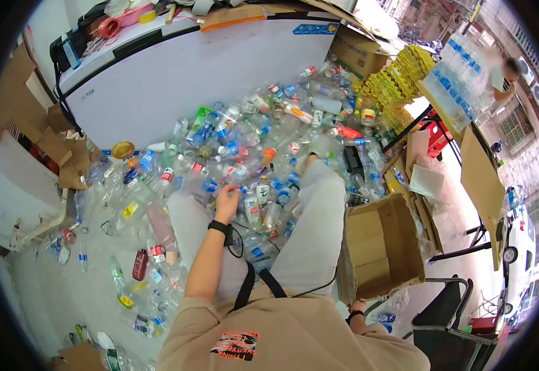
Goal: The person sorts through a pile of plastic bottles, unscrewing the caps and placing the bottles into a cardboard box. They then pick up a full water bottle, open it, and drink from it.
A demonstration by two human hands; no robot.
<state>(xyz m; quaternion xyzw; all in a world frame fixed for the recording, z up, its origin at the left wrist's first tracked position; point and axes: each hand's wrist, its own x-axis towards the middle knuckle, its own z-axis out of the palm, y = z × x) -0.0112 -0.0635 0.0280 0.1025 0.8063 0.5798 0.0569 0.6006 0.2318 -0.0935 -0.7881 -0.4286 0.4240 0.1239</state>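
My left hand (227, 203) is over my left knee, its fingers curled at the edge of the bottle pile; what they hold, if anything, is too small to make out. Right beside it are a blue-capped bottle (210, 185) and other clear plastic bottles (252, 210). My right hand (358, 306) is low on the right, at the near bottom edge of an open cardboard box (380, 278). The box hides most of its fingers. Inside the box only bare cardboard shows.
A long white chest (195, 80) stands behind the heap. Yellow egg trays (399, 77) and a table with packed water bottles (455, 80) are at the right, near a person (498, 77). A black chair (449, 315) stands at the lower right. Loose bottles cover the floor leftward.
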